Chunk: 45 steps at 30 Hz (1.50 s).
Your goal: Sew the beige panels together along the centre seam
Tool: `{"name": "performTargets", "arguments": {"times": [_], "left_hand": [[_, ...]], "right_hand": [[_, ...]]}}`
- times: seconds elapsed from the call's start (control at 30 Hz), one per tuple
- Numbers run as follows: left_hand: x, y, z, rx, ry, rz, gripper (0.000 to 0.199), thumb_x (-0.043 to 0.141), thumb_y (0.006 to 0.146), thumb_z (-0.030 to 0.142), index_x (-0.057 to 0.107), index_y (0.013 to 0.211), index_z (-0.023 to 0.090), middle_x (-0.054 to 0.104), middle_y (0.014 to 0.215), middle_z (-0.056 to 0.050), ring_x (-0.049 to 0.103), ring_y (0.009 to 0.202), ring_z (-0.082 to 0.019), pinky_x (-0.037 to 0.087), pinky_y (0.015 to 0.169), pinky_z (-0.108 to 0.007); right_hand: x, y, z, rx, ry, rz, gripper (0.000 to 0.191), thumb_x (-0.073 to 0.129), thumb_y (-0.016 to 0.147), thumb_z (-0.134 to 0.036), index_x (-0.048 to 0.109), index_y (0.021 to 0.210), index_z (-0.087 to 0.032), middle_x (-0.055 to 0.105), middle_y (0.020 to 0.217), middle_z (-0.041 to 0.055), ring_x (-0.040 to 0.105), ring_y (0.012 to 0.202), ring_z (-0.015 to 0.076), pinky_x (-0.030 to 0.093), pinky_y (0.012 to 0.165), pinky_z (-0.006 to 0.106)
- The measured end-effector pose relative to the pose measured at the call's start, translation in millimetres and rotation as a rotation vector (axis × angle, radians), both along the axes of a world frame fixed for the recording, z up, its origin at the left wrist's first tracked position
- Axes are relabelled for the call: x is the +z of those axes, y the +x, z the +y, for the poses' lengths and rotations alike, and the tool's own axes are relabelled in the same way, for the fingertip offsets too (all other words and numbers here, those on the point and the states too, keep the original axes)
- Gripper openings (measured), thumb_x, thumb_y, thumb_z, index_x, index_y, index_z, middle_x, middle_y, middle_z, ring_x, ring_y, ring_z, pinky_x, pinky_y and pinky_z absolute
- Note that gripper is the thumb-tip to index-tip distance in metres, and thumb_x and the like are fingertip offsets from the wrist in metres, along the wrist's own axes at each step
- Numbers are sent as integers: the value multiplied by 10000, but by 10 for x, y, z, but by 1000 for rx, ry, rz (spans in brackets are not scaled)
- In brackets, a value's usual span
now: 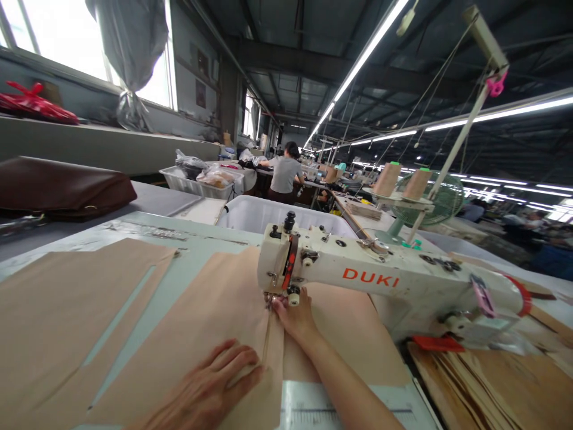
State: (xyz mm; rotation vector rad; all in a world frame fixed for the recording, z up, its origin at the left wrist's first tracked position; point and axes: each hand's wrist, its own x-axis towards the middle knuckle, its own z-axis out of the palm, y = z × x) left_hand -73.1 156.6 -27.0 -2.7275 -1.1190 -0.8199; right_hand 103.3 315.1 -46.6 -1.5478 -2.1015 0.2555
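My left hand [219,379] lies flat on a beige fabric panel [215,298], its fingers stretched toward the strip of seam left of the centre. Close beside the needle and presser foot [269,300] of a white sewing machine [358,275] marked DUKI is my right hand [295,319]. Its thumb points at the foot and rests on the fabric; the other fingers are partly hidden behind the machine head, but look spread. The fabric runs under the foot and continues behind the right forearm. Another beige piece [67,310] with a long slit lies to the left.
Thread cones [387,179] stand on a holder behind the machine. A white bin [286,215] is just beyond the table. Brown cut pieces [492,382] are stacked at right, beside a red object [439,343]. A dark maroon bag [62,188] lies at left. A person [286,176] works farther back.
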Motion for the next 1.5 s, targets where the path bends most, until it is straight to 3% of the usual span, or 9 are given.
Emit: {"name": "performTargets", "arguments": {"times": [0.23, 0.33, 0.53, 0.73, 0.87, 0.97, 1.2, 1.37, 1.5], "left_hand": [[86, -53, 114, -13, -170, 13, 787, 678, 859, 546, 322, 1526, 326, 591, 1336, -55, 562, 1197, -287, 362, 1135, -422], [55, -112, 219, 9, -252, 66, 820, 714, 832, 545, 344, 1523, 302, 544, 1413, -72, 523, 1273, -315, 345, 1150, -470], [-48, -169, 453, 41, -386, 130, 884, 645, 802, 712, 397, 1510, 245, 446, 1502, -118, 397, 1376, -395, 310, 1154, -576], [-25, -167, 623, 50, -388, 123, 935, 636, 776, 751, 396, 1515, 232, 454, 1492, -130, 384, 1381, -405, 253, 1173, -604], [-87, -201, 658, 40, -426, 132, 934, 632, 780, 752, 293, 1547, 339, 344, 1569, -82, 285, 1431, -414, 227, 1156, -659], [-103, -202, 674, 71, -441, 132, 898, 624, 792, 745, 313, 1537, 352, 332, 1574, -83, 288, 1424, -433, 262, 1136, -668], [-142, -217, 795, 74, -394, 123, 877, 588, 804, 763, 330, 1534, 350, 381, 1547, -79, 329, 1412, -410, 320, 1137, -601], [-195, -252, 870, 50, -326, 95, 867, 592, 831, 732, 288, 1548, 351, 369, 1551, -84, 359, 1402, -386, 264, 1173, -568], [-146, -235, 891, 46, -315, 77, 848, 597, 823, 739, 337, 1531, 353, 418, 1512, -84, 409, 1370, -375, 244, 1183, -555]], "right_hand": [[85, 246, -324, 198, 122, 3, 204, 525, 908, -87, 681, 950, -210, 635, 1089, 42, 539, 1082, 209, 351, 1013, 371], [77, 238, -317, 216, 180, 2, 203, 534, 899, -65, 681, 933, -200, 633, 1047, 43, 538, 1030, 209, 358, 982, 369], [60, 217, -264, 201, 185, -24, 192, 543, 889, -55, 678, 914, -189, 619, 1007, 44, 526, 997, 217, 367, 937, 371], [45, 221, -273, 203, 164, -15, 209, 524, 895, -50, 675, 917, -194, 613, 1001, 41, 524, 991, 216, 370, 929, 375], [25, 214, -266, 183, 169, -33, 212, 528, 881, -37, 674, 907, -188, 616, 1012, 48, 519, 998, 227, 374, 921, 379], [20, 209, -261, 177, 178, -14, 209, 537, 875, -30, 673, 912, -185, 618, 1040, 48, 519, 1016, 226, 375, 928, 374], [-16, 198, -232, 169, 199, -34, 198, 528, 881, -35, 664, 934, -168, 615, 1018, 62, 516, 1000, 236, 380, 915, 392], [-42, 186, -213, 169, 219, -40, 182, 515, 888, -44, 654, 904, -161, 608, 995, 68, 511, 987, 242, 381, 910, 407], [-36, 187, -230, 162, 213, -28, 192, 508, 883, -41, 654, 917, -161, 612, 1004, 75, 514, 990, 248, 389, 913, 411]]}}
